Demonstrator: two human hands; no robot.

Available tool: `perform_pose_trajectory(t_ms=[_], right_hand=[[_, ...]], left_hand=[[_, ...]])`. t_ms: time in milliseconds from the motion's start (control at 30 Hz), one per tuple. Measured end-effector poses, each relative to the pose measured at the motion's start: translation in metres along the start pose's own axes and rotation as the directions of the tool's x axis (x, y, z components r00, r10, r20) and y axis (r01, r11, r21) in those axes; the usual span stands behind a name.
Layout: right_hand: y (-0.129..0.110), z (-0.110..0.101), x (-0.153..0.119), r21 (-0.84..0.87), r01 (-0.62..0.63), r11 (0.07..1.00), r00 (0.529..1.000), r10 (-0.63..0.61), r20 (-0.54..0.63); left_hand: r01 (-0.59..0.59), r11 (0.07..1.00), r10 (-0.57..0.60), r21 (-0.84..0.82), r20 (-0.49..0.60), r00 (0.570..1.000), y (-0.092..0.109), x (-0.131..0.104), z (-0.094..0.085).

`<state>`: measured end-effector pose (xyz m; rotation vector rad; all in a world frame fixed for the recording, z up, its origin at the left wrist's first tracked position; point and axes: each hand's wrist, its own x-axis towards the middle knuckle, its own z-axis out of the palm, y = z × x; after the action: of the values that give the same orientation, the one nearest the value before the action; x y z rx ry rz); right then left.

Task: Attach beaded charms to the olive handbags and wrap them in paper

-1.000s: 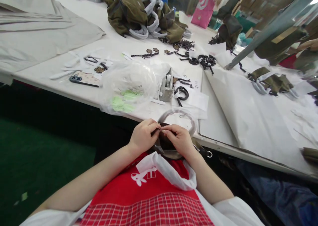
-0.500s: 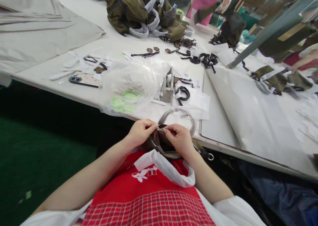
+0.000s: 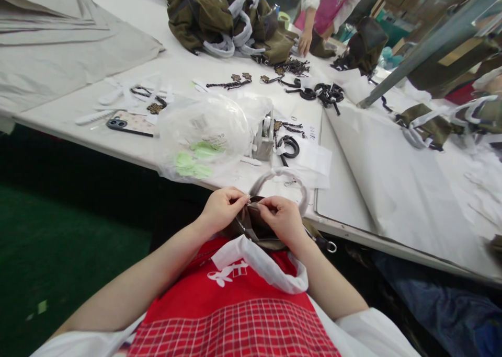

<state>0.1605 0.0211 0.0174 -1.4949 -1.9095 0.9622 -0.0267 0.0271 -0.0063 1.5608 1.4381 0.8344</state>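
Observation:
A brown-olive handbag [image 3: 254,222] rests against my body at the table edge, its zipped mouth gaping. My left hand [image 3: 223,209] pinches the zipper edge on the bag's left side. Close beside it, my right hand [image 3: 283,218] has thumb and fingers closed on the same edge, near a small metal bit too small to make out. One white-wrapped handle [image 3: 270,267] droops over my red apron; the other wrapped handle [image 3: 303,189] arches onto the table. A metal ring [image 3: 331,247] hangs at the bag's right end.
A clear plastic bag [image 3: 204,132] with green tags lies ahead, beside a grey metal dispenser [image 3: 263,140] and a coiled black strap [image 3: 289,147]. A phone [image 3: 131,123] lies left. Olive bags [image 3: 200,17] are piled behind. A slanted post [image 3: 423,43] stands right; a co-worker's hand [image 3: 305,42] reaches in.
My hands stay in nearly the same pinch on the bag. Across the table, the co-worker has lowered an olive piece and now reaches a hand down to the tabletop.

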Motion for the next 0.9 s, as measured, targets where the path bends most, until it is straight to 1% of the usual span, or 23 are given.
perform_pose_trajectory(t_ms=[200, 300, 367, 500, 533, 600, 700, 800, 867, 900], right_hand=[[-0.002, 0.006, -0.002, 0.096, 0.028, 0.995, 1.0, -0.028, 0.002], [0.0, 0.012, -0.002, 0.117, 0.021, 0.993, 1.0, -0.021, -0.005], [0.002, 0.014, -0.002, 0.133, -0.003, 0.991, 1.0, 0.004, -0.002], [0.008, 0.016, -0.003, 0.146, -0.054, 0.988, 0.999, 0.052, 0.013], [0.009, 0.016, -0.003, 0.144, -0.057, 0.988, 0.998, 0.054, 0.025], [0.01, 0.016, -0.003, 0.138, -0.052, 0.989, 0.997, 0.042, 0.071], [0.007, 0.016, -0.004, 0.103, -0.018, 0.995, 0.992, 0.005, 0.127], [0.002, 0.013, -0.006, 0.023, 0.067, 0.997, 0.995, -0.068, 0.075], [-0.002, 0.009, -0.008, 0.002, 0.15, 0.989, 0.987, -0.15, 0.051], [-0.004, 0.007, -0.01, 0.021, 0.19, 0.982, 0.979, -0.191, 0.067]], left_hand=[[-0.02, 0.999, 0.021, 0.036, -0.025, 0.999, 0.002, -0.002, 0.001], [-0.022, 0.999, 0.024, 0.05, -0.026, 0.999, 0.003, -0.003, 0.0], [-0.059, 0.997, 0.059, 0.053, 0.002, 0.998, 0.003, -0.005, -0.002], [-0.169, 0.986, 0.167, 0.001, 0.129, 0.977, 0.005, -0.013, -0.009], [-0.181, 0.983, 0.179, 0.003, 0.142, 0.973, 0.005, -0.015, -0.01], [-0.195, 0.98, 0.188, 0.041, 0.127, 0.974, 0.005, -0.018, -0.011], [-0.21, 0.971, 0.2, 0.114, 0.092, 0.975, 0.004, -0.02, -0.011], [-0.224, 0.963, 0.212, 0.151, 0.095, 0.973, 0.007, -0.022, -0.014], [-0.22, 0.968, 0.209, 0.119, 0.093, 0.973, 0.012, -0.024, -0.019], [-0.212, 0.974, 0.204, 0.08, 0.089, 0.975, 0.016, -0.025, -0.022]])
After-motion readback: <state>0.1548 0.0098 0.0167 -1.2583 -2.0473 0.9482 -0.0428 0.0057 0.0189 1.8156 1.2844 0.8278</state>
